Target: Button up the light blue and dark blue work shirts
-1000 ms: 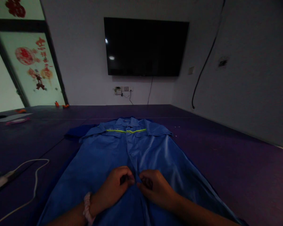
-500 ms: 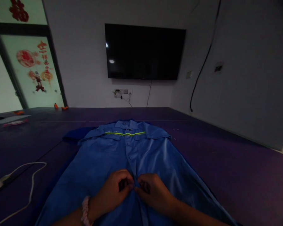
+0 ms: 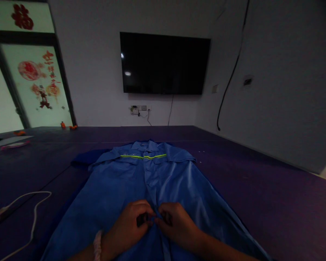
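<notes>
A blue short-sleeved work shirt (image 3: 108, 188) lies spread face up, collar pointing away from me, with a yellow-green stripe across its chest. My left hand (image 3: 134, 219) pinches the edge of the front placket near the lower middle. Just to its right, my right hand (image 3: 176, 223) pinches the other side of the same front opening. The fingertips of both hands almost meet there, and whatever button or hole lies between them is hidden. A pink scrunchie (image 3: 97, 246) circles my left wrist.
The shirt lies on a purple surface (image 3: 260, 192). A white cable (image 3: 34, 214) curls at the left, with a pale flat object (image 3: 11, 140) behind it. Small orange things (image 3: 72, 127) sit near the glass door (image 3: 38, 87). A television (image 3: 165, 63) hangs on the far wall.
The camera view has tilted up slightly, so the scene sits a little lower. Both hands keep their pinch at the front opening, with only slight finger movement.
</notes>
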A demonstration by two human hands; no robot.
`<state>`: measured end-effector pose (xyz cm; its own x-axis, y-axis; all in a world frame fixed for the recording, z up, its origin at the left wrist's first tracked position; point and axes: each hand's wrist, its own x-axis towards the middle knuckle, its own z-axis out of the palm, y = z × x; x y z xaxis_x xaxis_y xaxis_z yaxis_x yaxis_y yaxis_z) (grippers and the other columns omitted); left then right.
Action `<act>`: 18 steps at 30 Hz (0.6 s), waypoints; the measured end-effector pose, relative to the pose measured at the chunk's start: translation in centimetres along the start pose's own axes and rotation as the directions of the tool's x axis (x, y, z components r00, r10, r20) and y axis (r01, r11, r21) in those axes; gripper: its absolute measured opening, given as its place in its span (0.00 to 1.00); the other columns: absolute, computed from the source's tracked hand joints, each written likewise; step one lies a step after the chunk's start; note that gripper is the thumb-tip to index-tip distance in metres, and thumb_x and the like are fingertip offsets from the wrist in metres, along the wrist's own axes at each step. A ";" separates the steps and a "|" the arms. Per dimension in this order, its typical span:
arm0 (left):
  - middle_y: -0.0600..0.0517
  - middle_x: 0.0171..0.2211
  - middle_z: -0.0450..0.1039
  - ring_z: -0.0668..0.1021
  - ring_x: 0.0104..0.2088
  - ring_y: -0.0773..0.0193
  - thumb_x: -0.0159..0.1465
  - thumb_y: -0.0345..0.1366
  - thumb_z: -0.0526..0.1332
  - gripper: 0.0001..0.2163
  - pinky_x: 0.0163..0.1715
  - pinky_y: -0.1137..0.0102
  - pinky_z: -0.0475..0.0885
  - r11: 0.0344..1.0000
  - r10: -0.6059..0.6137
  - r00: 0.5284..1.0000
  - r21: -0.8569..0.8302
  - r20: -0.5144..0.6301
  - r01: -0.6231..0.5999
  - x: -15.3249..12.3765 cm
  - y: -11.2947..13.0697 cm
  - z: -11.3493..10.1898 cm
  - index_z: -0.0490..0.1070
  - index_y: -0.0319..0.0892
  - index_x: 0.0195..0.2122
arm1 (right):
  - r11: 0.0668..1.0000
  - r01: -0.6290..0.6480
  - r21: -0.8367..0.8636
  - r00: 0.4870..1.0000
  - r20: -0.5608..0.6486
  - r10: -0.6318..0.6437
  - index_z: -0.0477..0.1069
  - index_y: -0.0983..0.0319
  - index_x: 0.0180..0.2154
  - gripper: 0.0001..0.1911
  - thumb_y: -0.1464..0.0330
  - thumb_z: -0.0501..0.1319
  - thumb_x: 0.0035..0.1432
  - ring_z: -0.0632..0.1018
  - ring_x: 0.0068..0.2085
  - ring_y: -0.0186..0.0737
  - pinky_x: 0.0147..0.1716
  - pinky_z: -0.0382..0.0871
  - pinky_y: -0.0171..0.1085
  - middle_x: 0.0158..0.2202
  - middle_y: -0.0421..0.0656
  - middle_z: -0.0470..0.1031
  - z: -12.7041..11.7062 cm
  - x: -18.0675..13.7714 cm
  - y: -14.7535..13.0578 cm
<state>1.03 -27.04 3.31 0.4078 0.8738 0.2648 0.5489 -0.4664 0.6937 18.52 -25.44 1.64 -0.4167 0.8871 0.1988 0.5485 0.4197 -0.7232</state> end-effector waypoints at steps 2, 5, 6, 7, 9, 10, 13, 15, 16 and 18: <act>0.54 0.32 0.72 0.72 0.33 0.68 0.53 0.25 0.59 0.08 0.34 0.75 0.66 0.999 0.012 1.000 0.033 -0.001 -0.012 -0.1 0.1 0.0 0.73 0.42 0.32 | 1.000 0.000 0.008 1.000 0.001 0.000 0.64 0.64 0.22 0.06 0.72 0.59 0.47 0.60 0.20 0.27 0.18 0.48 0.28 0.17 0.33 0.59 0.0 0.0 -0.1; 0.53 0.33 0.73 0.73 0.35 0.66 0.55 0.28 0.60 0.05 0.36 0.74 0.66 0.992 0.040 0.999 0.117 0.001 -0.039 -0.2 -0.1 -0.1 0.73 0.42 0.31 | 1.000 -0.002 0.026 1.000 0.000 0.002 0.65 0.63 0.22 0.05 0.73 0.59 0.48 0.60 0.19 0.27 0.18 0.48 0.28 0.17 0.33 0.59 -0.1 -0.1 -0.2; 0.53 0.34 0.73 0.73 0.36 0.66 0.56 0.29 0.60 0.04 0.36 0.74 0.66 0.988 0.058 0.998 0.146 0.004 -0.058 -0.2 -0.2 -0.1 0.73 0.42 0.31 | 1.000 0.000 0.028 1.000 -0.001 0.000 0.65 0.63 0.22 0.05 0.73 0.59 0.48 0.60 0.19 0.27 0.18 0.48 0.28 0.17 0.33 0.59 -0.1 -0.1 -0.3; 0.53 0.34 0.72 0.72 0.36 0.66 0.57 0.29 0.59 0.04 0.35 0.74 0.66 0.982 0.082 0.997 0.173 0.009 -0.082 -0.3 -0.4 -0.1 0.72 0.42 0.31 | 1.000 0.002 0.029 1.000 -0.002 -0.002 0.65 0.63 0.22 0.05 0.72 0.59 0.48 0.60 0.20 0.27 0.18 0.49 0.28 0.17 0.33 0.60 -0.1 -0.1 -0.3; 0.52 0.34 0.72 0.72 0.36 0.66 0.58 0.30 0.58 0.04 0.35 0.74 0.66 0.967 0.132 0.991 0.218 0.019 -0.133 -0.3 -0.7 -0.1 0.72 0.42 0.32 | 0.999 0.003 0.034 1.000 -0.003 -0.003 0.64 0.63 0.22 0.05 0.72 0.58 0.48 0.60 0.20 0.27 0.18 0.49 0.28 0.17 0.33 0.60 -0.2 -0.1 -0.3; 0.52 0.34 0.72 0.72 0.36 0.66 0.59 0.30 0.58 0.04 0.34 0.74 0.66 0.959 0.156 0.988 0.236 0.021 -0.157 -0.3 -0.8 -0.1 0.72 0.42 0.33 | 0.999 0.004 0.036 1.000 -0.002 -0.004 0.64 0.63 0.23 0.05 0.72 0.58 0.48 0.60 0.20 0.27 0.18 0.49 0.28 0.17 0.33 0.60 -0.2 -0.1 -0.3; 0.52 0.33 0.72 0.72 0.35 0.66 0.60 0.30 0.57 0.04 0.33 0.74 0.67 0.937 0.212 0.977 0.277 0.033 -0.213 -0.3 -0.9 -0.2 0.71 0.42 0.34 | 1.000 0.006 0.029 1.000 0.001 -0.006 0.63 0.63 0.22 0.06 0.71 0.58 0.49 0.60 0.20 0.27 0.18 0.49 0.28 0.17 0.33 0.60 -0.2 -0.1 -0.2; 0.53 0.33 0.71 0.72 0.34 0.66 0.61 0.30 0.56 0.04 0.33 0.74 0.66 0.929 0.226 0.973 0.292 0.043 -0.228 -0.3 -0.8 -0.2 0.70 0.42 0.34 | 1.000 0.012 0.021 1.000 0.002 -0.012 0.63 0.63 0.22 0.07 0.71 0.58 0.50 0.61 0.20 0.27 0.18 0.50 0.28 0.17 0.33 0.59 -0.2 0.0 -0.1; 0.53 0.33 0.71 0.72 0.34 0.66 0.61 0.30 0.56 0.04 0.33 0.74 0.66 0.927 0.228 0.972 0.296 0.048 -0.232 -0.3 -0.8 -0.3 0.70 0.42 0.34 | 1.000 0.014 0.019 1.000 0.002 -0.014 0.63 0.63 0.22 0.07 0.70 0.58 0.50 0.61 0.20 0.27 0.18 0.50 0.28 0.17 0.33 0.59 -0.2 0.0 0.0; 0.53 0.32 0.71 0.72 0.34 0.66 0.61 0.30 0.56 0.04 0.33 0.74 0.67 0.923 0.233 0.971 0.301 0.052 -0.238 -0.3 -0.8 -0.3 0.70 0.42 0.34 | 1.000 0.019 0.020 1.000 0.004 -0.019 0.63 0.63 0.22 0.07 0.69 0.58 0.50 0.60 0.20 0.27 0.18 0.50 0.28 0.17 0.33 0.59 -0.2 0.0 0.0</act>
<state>0.27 -26.88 2.92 0.5619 0.7327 0.3840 0.6297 -0.6799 0.3759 18.70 -25.42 1.76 -0.4301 0.8781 0.2097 0.5257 0.4324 -0.7326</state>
